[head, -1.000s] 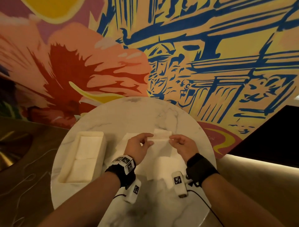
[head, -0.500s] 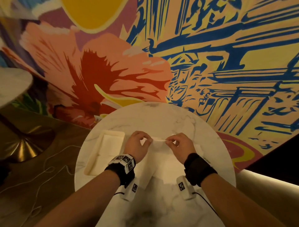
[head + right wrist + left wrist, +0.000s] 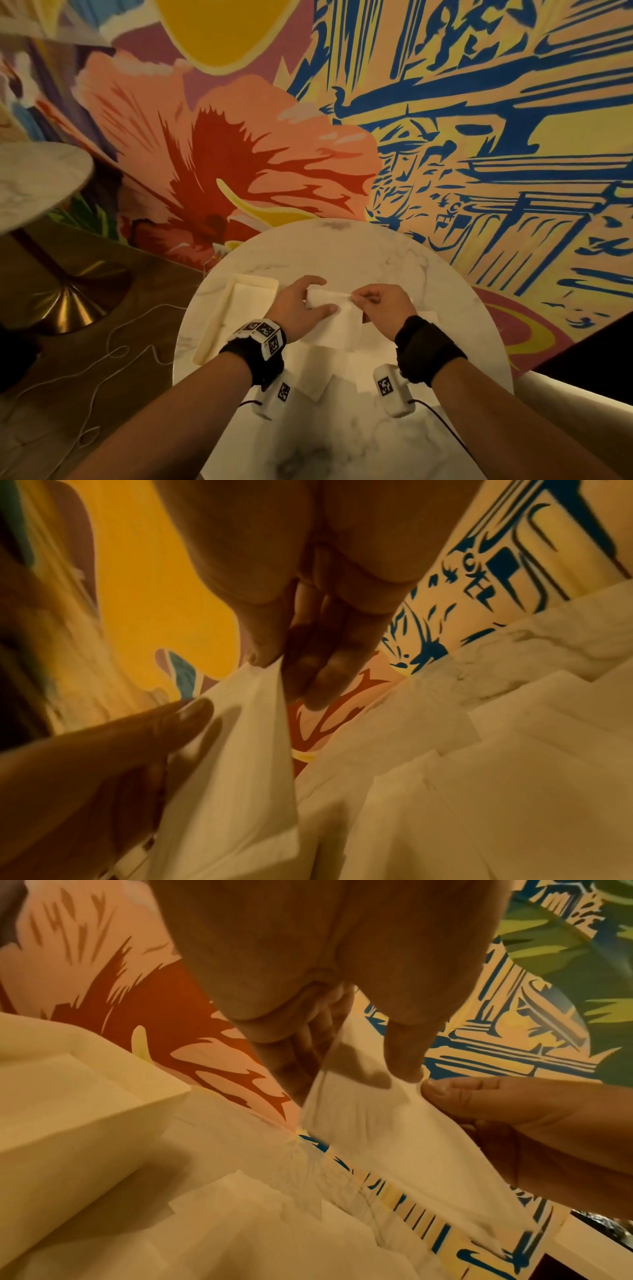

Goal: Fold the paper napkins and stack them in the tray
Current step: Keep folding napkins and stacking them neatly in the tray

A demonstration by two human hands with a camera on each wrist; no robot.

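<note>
Since the earlier frame both hands are lifting the napkin (image 3: 330, 299) off the surface (image 3: 342, 253), and the head view is swinging left, so a second marble table (image 3: 37, 181) is coming into sight. Left hand (image 3: 298, 310) is pinching the napkin's left end between thumb and fingers; right hand (image 3: 383, 308) is pinching the right end, thumb against fingertips (image 3: 318, 669). Napkin is hanging taut between them above the loose napkins (image 3: 318, 377), just right of the tray (image 3: 255, 282).

Risks, as a judgement: thin soft tissue is likely tearing if pulled harder; layers may be slipping apart, so the fold edges are ending up misaligned; the hanging flap could be dragging the loose napkins.

Materials: napkin is looking white, thin, slightly crinkled, limp. Tray is looking cream, rectangular, rigid, thick-rimmed, holding flat folded napkins. Surface is looking round, polished, veined marble.
</note>
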